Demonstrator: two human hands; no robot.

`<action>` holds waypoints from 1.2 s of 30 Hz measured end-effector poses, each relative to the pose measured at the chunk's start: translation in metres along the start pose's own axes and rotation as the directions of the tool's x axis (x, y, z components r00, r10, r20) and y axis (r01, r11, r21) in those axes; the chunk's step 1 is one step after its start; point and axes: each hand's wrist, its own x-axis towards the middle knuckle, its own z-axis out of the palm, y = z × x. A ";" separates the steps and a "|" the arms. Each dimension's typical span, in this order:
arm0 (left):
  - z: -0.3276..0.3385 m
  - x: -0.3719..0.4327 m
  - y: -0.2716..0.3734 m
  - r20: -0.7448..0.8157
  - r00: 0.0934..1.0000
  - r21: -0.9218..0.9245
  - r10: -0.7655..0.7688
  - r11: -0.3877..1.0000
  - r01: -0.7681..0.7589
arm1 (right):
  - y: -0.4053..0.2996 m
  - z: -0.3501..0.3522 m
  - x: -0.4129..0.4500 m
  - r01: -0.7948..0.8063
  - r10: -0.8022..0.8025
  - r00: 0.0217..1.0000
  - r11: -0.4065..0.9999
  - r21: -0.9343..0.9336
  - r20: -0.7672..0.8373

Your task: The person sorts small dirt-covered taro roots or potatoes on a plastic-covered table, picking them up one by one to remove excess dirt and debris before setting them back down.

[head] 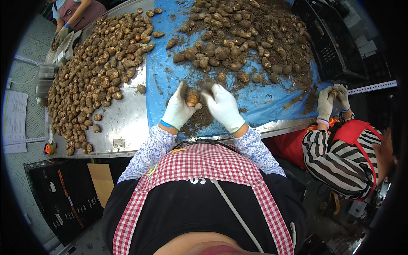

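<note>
My left hand [179, 108], in a white knit glove with soiled fingertips, grips a brown taro corm [192, 97] between thumb and fingers. Just to its right is my right hand [221, 106], gloved the same way, its fingers curled close to the corm; whether they touch it or hold anything cannot be told. Both hands are above a blue plastic sheet [162, 70] strewn with dark soil. Beyond them on the sheet lies a heap of soil-covered corms [221, 53]. A large pile of cleaner corms [92, 68] spreads over the metal table [127, 127] on the left.
A co-worker in striped sleeves [331, 165] handles a small corm at the right. Another person [79, 14] works at the far left beside a scale [65, 47]. Black plastic crates stand at the upper right [331, 44] and below the table on the left [63, 191].
</note>
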 end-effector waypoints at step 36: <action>0.038 -0.023 0.044 0.183 0.977 -0.637 -0.107 0.744 0.201 | -0.001 -0.003 -0.006 0.016 -0.020 0.999 0.997 0.075 0.044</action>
